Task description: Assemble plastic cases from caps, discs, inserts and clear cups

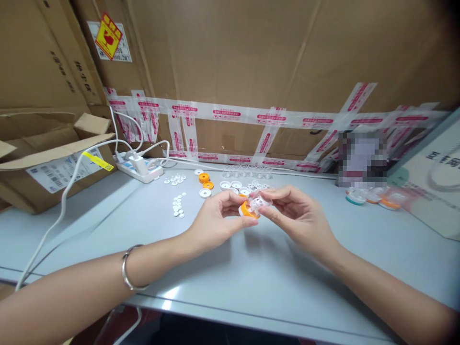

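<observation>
Above the middle of the table, my left hand (219,215) pinches an orange and white round plastic part (247,211) between thumb and fingers. My right hand (294,211) grips a clear plastic piece (260,202) with a patterned inside, held against the orange part. Whether the two are joined I cannot tell. Just behind the hands lie white rings (225,185), small white patterned pieces (257,186) and a row of clear cups (247,171). Left of them are orange rings (204,178) and a white ring (205,193).
Small white discs (178,205) and white caps (175,179) lie to the left. A power strip (140,167) with white cables sits near an open cardboard box (53,158). Clear-topped round pieces (373,195) stand at right. A large taped carton (230,62) walls the back.
</observation>
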The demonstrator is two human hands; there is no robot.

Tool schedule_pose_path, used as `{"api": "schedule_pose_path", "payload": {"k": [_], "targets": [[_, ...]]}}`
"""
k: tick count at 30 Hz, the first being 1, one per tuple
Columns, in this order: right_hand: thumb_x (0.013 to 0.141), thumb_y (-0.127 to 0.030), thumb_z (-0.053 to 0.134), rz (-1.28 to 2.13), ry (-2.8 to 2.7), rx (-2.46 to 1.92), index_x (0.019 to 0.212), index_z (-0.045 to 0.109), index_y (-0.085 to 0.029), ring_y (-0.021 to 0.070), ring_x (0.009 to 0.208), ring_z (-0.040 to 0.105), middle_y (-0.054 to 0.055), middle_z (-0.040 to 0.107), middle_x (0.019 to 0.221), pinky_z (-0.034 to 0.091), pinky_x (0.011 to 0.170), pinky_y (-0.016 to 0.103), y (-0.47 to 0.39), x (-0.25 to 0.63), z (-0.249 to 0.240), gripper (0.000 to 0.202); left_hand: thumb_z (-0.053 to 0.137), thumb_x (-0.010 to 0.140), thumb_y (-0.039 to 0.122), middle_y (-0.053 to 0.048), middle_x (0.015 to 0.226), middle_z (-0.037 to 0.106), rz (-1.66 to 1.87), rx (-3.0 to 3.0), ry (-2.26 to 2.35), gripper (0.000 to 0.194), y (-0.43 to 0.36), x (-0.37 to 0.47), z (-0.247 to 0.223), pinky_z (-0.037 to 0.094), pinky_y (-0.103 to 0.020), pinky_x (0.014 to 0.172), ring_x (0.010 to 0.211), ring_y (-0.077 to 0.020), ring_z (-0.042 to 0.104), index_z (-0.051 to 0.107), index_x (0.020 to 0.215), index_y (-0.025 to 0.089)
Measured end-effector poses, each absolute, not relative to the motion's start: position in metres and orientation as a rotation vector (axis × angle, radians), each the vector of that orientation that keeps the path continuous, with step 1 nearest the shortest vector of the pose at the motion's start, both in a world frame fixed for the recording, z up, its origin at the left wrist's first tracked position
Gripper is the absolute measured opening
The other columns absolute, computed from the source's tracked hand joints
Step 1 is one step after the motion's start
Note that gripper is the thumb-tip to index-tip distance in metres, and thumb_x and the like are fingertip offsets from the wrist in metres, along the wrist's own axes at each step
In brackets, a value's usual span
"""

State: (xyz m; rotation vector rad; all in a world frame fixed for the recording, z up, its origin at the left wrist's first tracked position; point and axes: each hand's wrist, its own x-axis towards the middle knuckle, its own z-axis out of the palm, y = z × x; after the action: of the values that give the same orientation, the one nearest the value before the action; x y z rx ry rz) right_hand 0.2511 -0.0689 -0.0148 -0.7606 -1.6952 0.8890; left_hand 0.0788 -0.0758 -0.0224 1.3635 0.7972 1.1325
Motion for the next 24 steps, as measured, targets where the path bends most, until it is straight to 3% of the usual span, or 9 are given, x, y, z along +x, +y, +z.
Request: {"api": "schedule_pose_path", "payload": {"k": [6, 12, 18, 22, 24], "targets": [[0.069, -0.021, 0.074, 0.858, -1.465, -0.747, 0.073, 0.057, -0.024, 0.0083, 0.07, 0.053, -0.006, 0.054, 0.072, 0.046, 0.068, 0.021, -0.07, 0.239, -0.031, 0.018, 0.075, 0.064, 0.023, -0.006, 0.09, 0.067, 1.178, 1.507, 0.937, 0.029, -0.084, 0.082, -0.024, 0.049, -0.032, 0.082, 0.085, -0.0174, 0.063, 0.054, 0.082, 0.014], [0.082, -0.026, 0.061, 1.163, -1.398, -0.664, 0.086, 0.056, -0.028, 0.0119, 0.092, 0.057, -0.003, 0.061, 0.095, 0.047, 0.08, 0.027, -0.074, 0.239, -0.027, 0.007, 0.073, 0.067, 0.023, -0.004, 0.089, 0.066, 1.206, 1.472, 0.86, 0.026, -0.08, 0.079, -0.02, 0.049, -0.029, 0.08, 0.083, -0.0147, 0.063, 0.052, 0.081, 0.015], [0.074, -0.019, 0.07, 1.02, -1.328, -0.692, 0.078, 0.057, -0.026, 0.0096, 0.086, 0.06, -0.005, 0.059, 0.082, 0.049, 0.075, 0.021, -0.076, 0.233, -0.031, 0.015, 0.072, 0.069, 0.025, -0.004, 0.091, 0.064, 1.264, 1.693, 0.953, 0.027, -0.08, 0.076, -0.024, 0.047, -0.031, 0.083, 0.086, -0.0159, 0.061, 0.054, 0.086, 0.015], [0.079, -0.023, 0.065, 1.117, -1.327, -0.675, 0.081, 0.057, -0.026, 0.0134, 0.105, 0.056, -0.002, 0.061, 0.097, 0.046, 0.087, 0.028, -0.076, 0.234, -0.031, 0.009, 0.07, 0.07, 0.024, -0.004, 0.09, 0.064, 1.217, 1.583, 0.905, 0.026, -0.079, 0.078, -0.024, 0.048, -0.03, 0.08, 0.084, -0.0151, 0.061, 0.051, 0.084, 0.015], [0.08, -0.024, 0.064, 1.146, -1.335, -0.684, 0.08, 0.056, -0.025, 0.0149, 0.105, 0.056, -0.001, 0.063, 0.098, 0.046, 0.088, 0.031, -0.075, 0.235, -0.031, 0.008, 0.07, 0.07, 0.023, -0.004, 0.088, 0.064, 1.193, 1.537, 0.867, 0.024, -0.078, 0.078, -0.024, 0.047, -0.03, 0.08, 0.083, -0.0144, 0.061, 0.05, 0.083, 0.015]]}}
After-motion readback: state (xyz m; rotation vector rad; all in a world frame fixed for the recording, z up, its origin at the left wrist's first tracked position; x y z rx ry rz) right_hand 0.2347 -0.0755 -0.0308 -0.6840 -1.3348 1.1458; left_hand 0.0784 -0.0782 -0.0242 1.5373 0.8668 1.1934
